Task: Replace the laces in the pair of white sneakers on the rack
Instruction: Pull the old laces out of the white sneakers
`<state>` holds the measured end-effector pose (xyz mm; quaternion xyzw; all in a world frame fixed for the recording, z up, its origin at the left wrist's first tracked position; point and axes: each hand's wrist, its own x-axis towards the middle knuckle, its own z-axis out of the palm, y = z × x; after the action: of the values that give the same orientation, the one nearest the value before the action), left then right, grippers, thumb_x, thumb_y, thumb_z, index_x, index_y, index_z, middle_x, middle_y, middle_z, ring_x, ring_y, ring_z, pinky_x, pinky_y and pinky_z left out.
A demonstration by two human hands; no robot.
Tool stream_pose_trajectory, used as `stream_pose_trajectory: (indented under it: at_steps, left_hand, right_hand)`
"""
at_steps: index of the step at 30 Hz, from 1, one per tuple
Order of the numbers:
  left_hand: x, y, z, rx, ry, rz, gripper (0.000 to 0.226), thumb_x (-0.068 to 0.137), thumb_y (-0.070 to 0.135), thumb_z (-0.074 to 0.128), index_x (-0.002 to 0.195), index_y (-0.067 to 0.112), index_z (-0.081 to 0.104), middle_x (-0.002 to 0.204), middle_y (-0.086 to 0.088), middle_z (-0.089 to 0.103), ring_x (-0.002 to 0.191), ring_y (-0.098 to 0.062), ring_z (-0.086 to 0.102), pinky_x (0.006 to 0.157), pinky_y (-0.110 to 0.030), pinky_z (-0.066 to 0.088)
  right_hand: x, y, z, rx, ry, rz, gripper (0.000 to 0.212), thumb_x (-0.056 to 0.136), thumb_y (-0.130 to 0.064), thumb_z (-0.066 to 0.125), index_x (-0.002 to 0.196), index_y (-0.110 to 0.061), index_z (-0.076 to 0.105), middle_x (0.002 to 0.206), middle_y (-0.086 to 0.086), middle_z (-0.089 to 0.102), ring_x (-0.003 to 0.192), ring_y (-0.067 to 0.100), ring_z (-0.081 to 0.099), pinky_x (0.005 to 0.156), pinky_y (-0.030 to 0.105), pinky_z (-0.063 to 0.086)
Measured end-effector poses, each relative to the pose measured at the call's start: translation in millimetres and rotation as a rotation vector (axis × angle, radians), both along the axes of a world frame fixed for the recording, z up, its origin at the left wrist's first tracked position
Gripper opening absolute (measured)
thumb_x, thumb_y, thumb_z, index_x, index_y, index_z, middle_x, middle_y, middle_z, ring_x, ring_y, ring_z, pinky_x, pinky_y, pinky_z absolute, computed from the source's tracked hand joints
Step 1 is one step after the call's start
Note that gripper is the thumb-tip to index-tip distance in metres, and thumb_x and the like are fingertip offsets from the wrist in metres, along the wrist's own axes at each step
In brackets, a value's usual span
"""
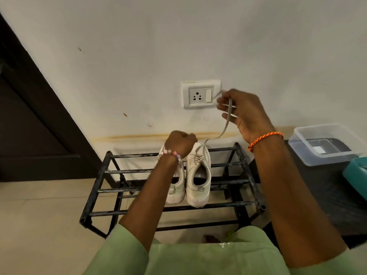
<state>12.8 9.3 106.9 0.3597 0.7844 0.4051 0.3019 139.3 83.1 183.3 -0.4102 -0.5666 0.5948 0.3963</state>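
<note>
Two white sneakers stand side by side on the top bars of a black metal rack (103, 171), toes toward the wall. My right hand (243, 113) is raised above the right sneaker (199, 175) and pinches a grey lace (225, 126) that runs down to that shoe's front eyelets. My left hand (179, 143) is curled in a fist over the toe end of the left sneaker (177, 192), hiding most of it; what it grips is hidden.
A wall socket (201, 94) sits just behind my right hand. A clear plastic box (323, 143) and a teal container (356, 173) lie on a dark surface at the right. A dark door frame (39, 108) stands at the left. Tiled floor lies below the rack.
</note>
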Motion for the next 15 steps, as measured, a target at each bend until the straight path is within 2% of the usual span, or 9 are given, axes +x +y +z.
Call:
stream_pose_trajectory:
  at_steps: [1,3,5,7,9,11,13,15]
  left_hand:
    - [-2,0,17,0.046,-0.057,-0.003,0.021,0.088,0.019,0.056,0.090,0.006,0.071,0.063,0.000,0.057,0.057,-0.010,0.050,0.057,-0.023,0.035]
    - [-4,0,47,0.160,-0.265,0.003,0.025,0.091,0.015,0.050,0.104,0.003,0.068,0.084,0.000,0.063,0.072,-0.006,0.054,0.056,-0.023,0.038]
    - [-6,-4,62,0.261,-0.360,-0.017,0.026,0.093,0.012,0.047,0.107,0.002,0.066,0.097,-0.003,0.065,0.078,-0.007,0.058,0.052,-0.015,0.044]
    - [-13,-6,52,0.288,-0.218,-0.004,0.017,0.092,0.015,0.051,0.094,0.011,0.067,0.097,-0.004,0.067,0.083,-0.013,0.061,0.060,-0.019,0.048]
    - [-22,-9,20,0.149,0.101,0.046,0.009,0.086,0.027,0.056,0.083,0.021,0.062,0.098,-0.004,0.067,0.095,-0.022,0.061,0.081,-0.033,0.051]
    - [-24,-22,-22,-0.077,0.281,0.101,0.020,0.080,0.036,0.060,0.096,0.025,0.060,0.114,-0.006,0.060,0.111,-0.028,0.054,0.096,-0.042,0.044]
    - [-20,-34,-63,-0.208,0.226,0.151,0.049,0.079,0.037,0.065,0.124,0.020,0.051,0.132,-0.013,0.045,0.124,-0.033,0.042,0.103,-0.043,0.038]
    - [-14,-42,-92,-0.187,0.049,0.219,0.070,0.076,0.039,0.068,0.136,0.017,0.040,0.139,-0.017,0.036,0.127,-0.037,0.039,0.106,-0.044,0.037]
  right_hand:
    - [0,4,-13,-0.014,-0.062,-0.036,0.015,0.087,-0.014,0.054,0.074,-0.015,0.061,0.078,-0.001,0.064,0.077,0.012,0.063,0.074,0.030,0.048]
    - [-1,9,-42,-0.020,-0.207,-0.093,0.017,0.085,-0.013,0.058,0.068,-0.011,0.060,0.071,0.004,0.061,0.072,0.016,0.060,0.067,0.030,0.044]
    - [2,10,-74,0.023,-0.406,-0.085,0.018,0.083,-0.014,0.061,0.069,-0.002,0.061,0.069,0.012,0.053,0.071,0.021,0.053,0.064,0.029,0.036]
    - [6,3,-101,0.099,-0.587,-0.051,0.017,0.085,-0.014,0.059,0.087,0.002,0.064,0.079,0.014,0.055,0.077,0.023,0.054,0.066,0.027,0.037]
    - [11,-6,-125,0.159,-0.705,-0.056,0.029,0.084,-0.015,0.059,0.109,0.001,0.061,0.104,0.016,0.059,0.094,0.030,0.058,0.080,0.033,0.047]
    - [11,-15,-142,0.204,-0.805,-0.058,0.039,0.083,-0.016,0.059,0.118,0.000,0.055,0.123,0.020,0.051,0.108,0.037,0.054,0.092,0.043,0.046]
    - [7,-21,-156,0.254,-0.849,-0.015,0.036,0.082,-0.017,0.061,0.115,-0.002,0.057,0.122,0.020,0.052,0.109,0.036,0.053,0.092,0.042,0.046]
    - [1,-28,-167,0.219,-0.836,0.049,0.028,0.082,-0.020,0.062,0.106,-0.005,0.060,0.113,0.018,0.059,0.102,0.032,0.057,0.086,0.037,0.048]
